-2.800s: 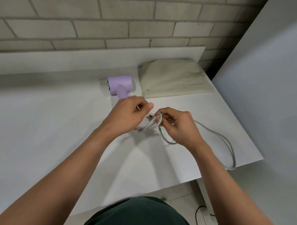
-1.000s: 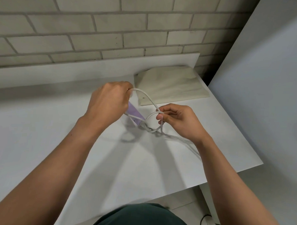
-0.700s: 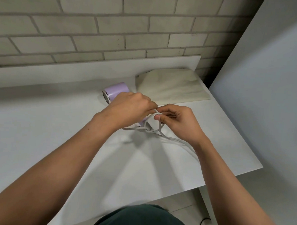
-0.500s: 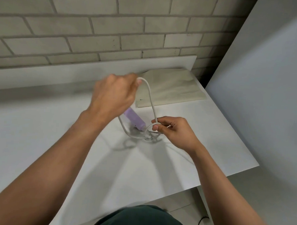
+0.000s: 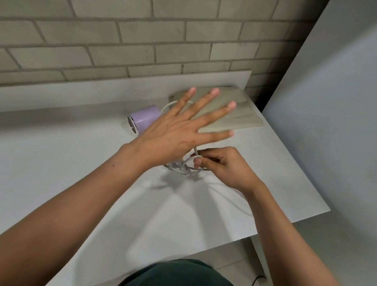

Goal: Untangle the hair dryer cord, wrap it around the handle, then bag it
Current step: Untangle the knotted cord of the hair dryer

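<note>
Bare indoor work corner, maybe home: white table (image 5: 74, 159) against grey brick wall (image 5: 123, 32), plain grey panel (image 5: 336, 106) at right, pale tiled floor (image 5: 229, 260) below with black cable (image 5: 255, 283); household items on table, dryer (image 5: 144, 118) and cloth bag (image 5: 240, 115)

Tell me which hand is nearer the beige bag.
Left. The left hand spreads its fingers over the bag; the right hand pinches the cord nearer the person.

head cam | forward-down | close over table (image 5: 73, 181) | single view
</note>
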